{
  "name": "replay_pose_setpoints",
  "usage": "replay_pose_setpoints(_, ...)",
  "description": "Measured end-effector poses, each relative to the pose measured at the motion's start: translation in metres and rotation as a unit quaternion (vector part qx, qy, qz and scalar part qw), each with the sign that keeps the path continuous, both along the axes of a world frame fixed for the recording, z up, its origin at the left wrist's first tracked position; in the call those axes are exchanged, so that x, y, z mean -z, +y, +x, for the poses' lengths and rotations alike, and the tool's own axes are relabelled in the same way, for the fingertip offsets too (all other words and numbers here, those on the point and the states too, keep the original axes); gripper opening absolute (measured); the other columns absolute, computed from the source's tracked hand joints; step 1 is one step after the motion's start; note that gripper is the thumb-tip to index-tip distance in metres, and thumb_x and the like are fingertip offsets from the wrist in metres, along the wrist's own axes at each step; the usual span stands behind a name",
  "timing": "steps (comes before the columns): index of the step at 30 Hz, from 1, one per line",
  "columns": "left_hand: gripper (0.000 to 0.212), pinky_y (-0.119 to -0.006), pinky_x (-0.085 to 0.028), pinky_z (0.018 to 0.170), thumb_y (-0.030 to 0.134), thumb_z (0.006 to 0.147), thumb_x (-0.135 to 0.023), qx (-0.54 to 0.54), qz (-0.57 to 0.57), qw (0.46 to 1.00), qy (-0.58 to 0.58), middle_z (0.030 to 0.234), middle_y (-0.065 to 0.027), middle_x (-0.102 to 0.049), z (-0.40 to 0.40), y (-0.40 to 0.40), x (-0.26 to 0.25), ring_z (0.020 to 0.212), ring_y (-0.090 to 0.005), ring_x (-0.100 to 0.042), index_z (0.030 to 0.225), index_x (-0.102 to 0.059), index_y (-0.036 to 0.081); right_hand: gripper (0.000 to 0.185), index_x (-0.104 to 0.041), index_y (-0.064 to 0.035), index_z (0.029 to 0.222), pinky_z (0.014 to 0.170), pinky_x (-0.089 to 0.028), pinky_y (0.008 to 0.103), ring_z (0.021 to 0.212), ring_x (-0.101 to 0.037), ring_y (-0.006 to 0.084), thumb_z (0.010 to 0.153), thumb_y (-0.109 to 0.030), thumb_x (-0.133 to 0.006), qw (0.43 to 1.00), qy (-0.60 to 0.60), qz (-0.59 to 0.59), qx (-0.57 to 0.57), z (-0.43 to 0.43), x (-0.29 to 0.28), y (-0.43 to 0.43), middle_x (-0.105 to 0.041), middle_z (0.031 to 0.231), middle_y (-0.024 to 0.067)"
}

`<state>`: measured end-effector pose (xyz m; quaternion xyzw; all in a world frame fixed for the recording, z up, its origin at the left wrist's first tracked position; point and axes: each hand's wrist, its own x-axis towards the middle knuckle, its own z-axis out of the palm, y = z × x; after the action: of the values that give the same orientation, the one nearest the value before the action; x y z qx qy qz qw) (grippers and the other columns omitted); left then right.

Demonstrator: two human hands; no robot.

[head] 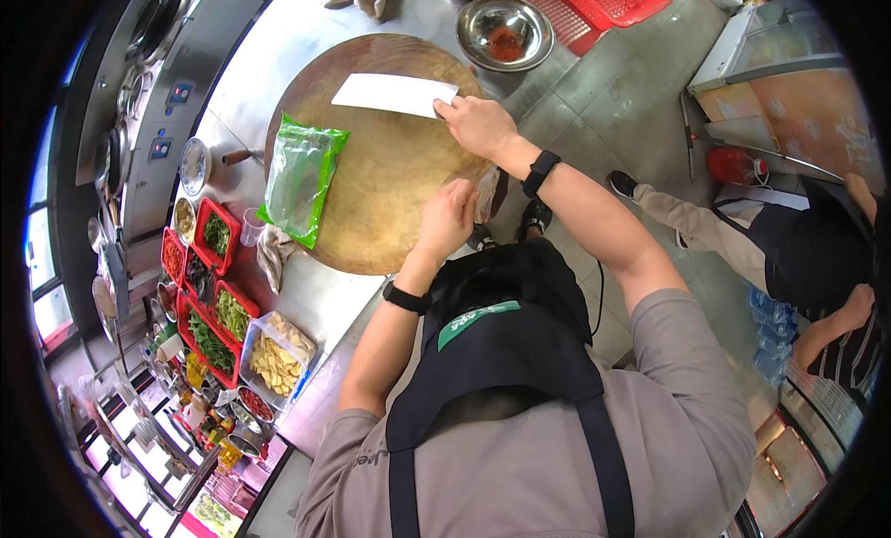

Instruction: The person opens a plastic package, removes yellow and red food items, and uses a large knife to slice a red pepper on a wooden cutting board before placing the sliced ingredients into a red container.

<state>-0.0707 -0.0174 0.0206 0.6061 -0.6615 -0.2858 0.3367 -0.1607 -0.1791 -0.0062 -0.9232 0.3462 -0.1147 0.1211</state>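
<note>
A cleaver (395, 94) with a broad blade, bright white with glare, lies across the far part of a round wooden chopping board (379, 190). My right hand (480, 126) grips it at the handle end, hiding the handle. My left hand (449, 219) is curled at the board's near right edge; whether anything is inside its fingers cannot be made out. A pale, wrinkled patch shows beside it at the rim. On the board's left side rests a clear plastic packet (301, 179) with green edges.
Beyond the board stand a steel bowl (505, 33) with red powder and red plastic baskets (626, 2). At left are a cloth (276, 252), red baskets of cut vegetables (216, 235), a plastic tub of pale slices (275, 360) and a stove (167, 106). Another person (800, 238) is at right.
</note>
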Motion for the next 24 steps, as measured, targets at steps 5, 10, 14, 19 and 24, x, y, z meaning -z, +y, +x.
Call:
replay_pose_setpoints(5,0.009,-0.042,-0.044,0.064,0.004,0.089,-0.057,0.092,0.016,0.995,0.024,0.079,-0.0187,-0.055,0.016,-0.004,-0.056,0.074,-0.0400,-0.054,0.083,-0.052,0.000,0.031,-0.063,-0.0088,0.114,0.091,-0.048,0.0404,0.107,-0.058,0.0252,0.083,-0.016,-0.064,0.988,-0.121,0.092,-0.022,-0.003,-0.010,0.006,-0.063,0.108,0.0098)
replay_pose_setpoints(10,0.007,-0.039,-0.045,0.066,0.004,0.089,-0.058,0.132,0.027,0.989,0.059,0.078,-0.0169,-0.053,0.041,-0.014,-0.115,0.073,-0.0364,-0.055,0.086,-0.054,-0.001,0.025,-0.064,-0.0045,0.107,0.099,-0.040,0.0378,0.111,-0.053,0.0212,0.086,-0.018,-0.066,0.852,-0.308,0.359,-0.222,-0.045,-0.067,0.019,-0.061,0.115,0.0083)
replay_pose_setpoints(14,0.008,-0.037,-0.045,0.066,0.003,0.088,-0.059,0.118,0.034,0.991,0.055,0.079,-0.0165,-0.055,0.051,-0.020,-0.140,0.073,-0.0346,-0.055,0.085,-0.054,-0.001,0.021,-0.063,-0.0026,0.103,0.097,-0.041,0.0357,0.105,-0.055,0.0193,0.086,-0.015,-0.067,0.809,-0.286,0.446,-0.254,-0.047,-0.097,0.032,-0.062,0.114,0.0070)
replay_pose_setpoints(19,0.009,-0.036,-0.044,0.063,0.005,0.088,-0.060,0.113,0.079,0.990,0.021,0.077,-0.0149,-0.055,0.057,-0.023,-0.161,0.069,-0.0334,-0.053,0.084,-0.053,0.000,0.016,-0.063,-0.0030,0.093,0.090,-0.042,0.0331,0.090,-0.058,0.0158,0.083,-0.011,-0.072,0.787,-0.349,0.468,-0.200,-0.039,-0.104,0.041,-0.067,0.093,0.0039)
replay_pose_setpoints(24,0.015,-0.040,-0.045,0.062,0.011,0.088,-0.063,0.105,0.075,0.990,-0.053,0.076,-0.0157,-0.055,0.046,-0.027,-0.180,0.069,-0.0359,-0.055,0.085,-0.054,0.001,0.009,-0.066,-0.0032,0.087,0.087,-0.043,0.0316,0.081,-0.059,0.0187,0.082,-0.008,-0.071,0.828,-0.338,0.402,-0.196,-0.046,-0.119,0.041,-0.067,0.088,0.0070)
